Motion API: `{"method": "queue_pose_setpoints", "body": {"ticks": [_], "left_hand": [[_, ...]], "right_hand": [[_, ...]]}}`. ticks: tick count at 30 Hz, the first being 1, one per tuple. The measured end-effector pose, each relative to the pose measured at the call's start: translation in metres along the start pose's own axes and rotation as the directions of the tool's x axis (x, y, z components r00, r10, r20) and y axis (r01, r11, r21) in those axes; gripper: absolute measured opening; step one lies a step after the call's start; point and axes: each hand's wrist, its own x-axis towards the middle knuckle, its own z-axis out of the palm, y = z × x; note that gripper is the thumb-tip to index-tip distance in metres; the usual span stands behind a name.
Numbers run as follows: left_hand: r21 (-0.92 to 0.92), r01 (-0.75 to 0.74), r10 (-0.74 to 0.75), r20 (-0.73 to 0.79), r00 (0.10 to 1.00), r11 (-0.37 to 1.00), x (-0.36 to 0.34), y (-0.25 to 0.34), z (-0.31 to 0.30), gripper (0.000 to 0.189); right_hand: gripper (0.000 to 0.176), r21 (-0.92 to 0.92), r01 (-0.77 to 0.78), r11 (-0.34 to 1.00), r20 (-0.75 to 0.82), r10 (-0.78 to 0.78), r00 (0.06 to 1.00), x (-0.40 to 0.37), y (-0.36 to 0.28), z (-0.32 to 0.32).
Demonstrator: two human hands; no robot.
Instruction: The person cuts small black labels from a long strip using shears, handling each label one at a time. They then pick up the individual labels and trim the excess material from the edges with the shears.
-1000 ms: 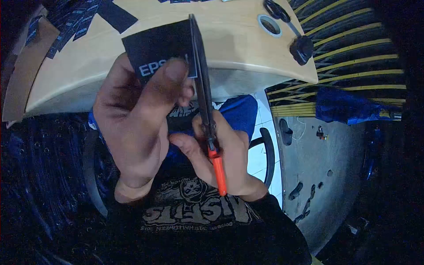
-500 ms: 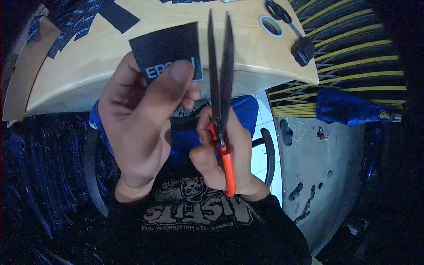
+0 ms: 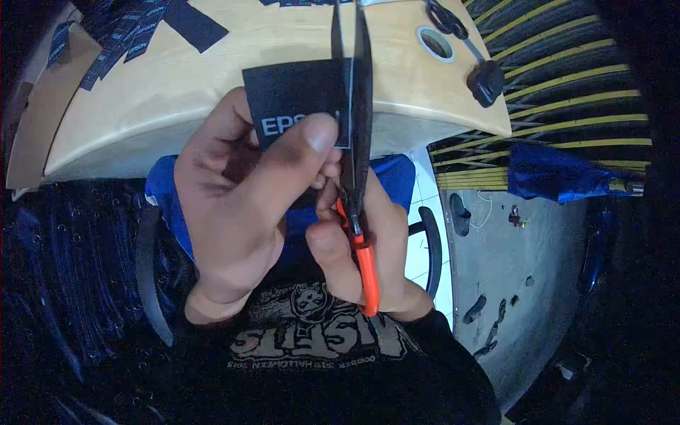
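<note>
The left hand (image 3: 244, 191) pinches a dark piece (image 3: 294, 99) lettered in white between thumb and fingers, holding it up in front of the near edge of the worktop (image 3: 283, 35). The right hand (image 3: 368, 248) is closed around the orange handles of the scissors (image 3: 361, 142), whose blades point away from the wearer, parted slightly, at the right edge of the piece; whether they touch it is hard to make out. The hands are close together, near the chest. On the worktop, more dark strips (image 3: 195, 27) lie at the far left, and a roll of tape (image 3: 435, 44) sits toward the right end.
</note>
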Motion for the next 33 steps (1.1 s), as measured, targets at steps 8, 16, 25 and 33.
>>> {"method": "queue_pose_setpoints", "body": {"ticks": [8,16,25,33], "left_hand": [[0.047,0.004,-0.002,-0.049,0.999,0.999,-0.0010,0.0013,0.0068,0.021],[-0.014,0.037,-0.037,-0.054,0.998,0.999,-0.0001,0.0011,0.0042,0.020],[-0.001,0.004,-0.005,-0.059,0.998,1.000,0.0008,-0.0015,0.0037,0.022],[0.021,0.026,-0.025,-0.055,0.998,0.999,0.0007,-0.0034,0.0052,0.023]], "right_hand": [[0.060,-0.071,-0.031,0.997,0.038,0.034,0.999,-0.0029,-0.0027,-0.0035],[0.057,-0.103,-0.041,0.994,-0.003,0.041,0.999,-0.0022,-0.0003,0.0017],[0.048,-0.106,-0.059,0.993,-0.033,0.056,0.998,-0.0018,-0.0006,0.0003],[0.070,-0.046,-0.083,0.996,0.028,0.084,0.996,-0.0050,0.0028,-0.0020]]}}
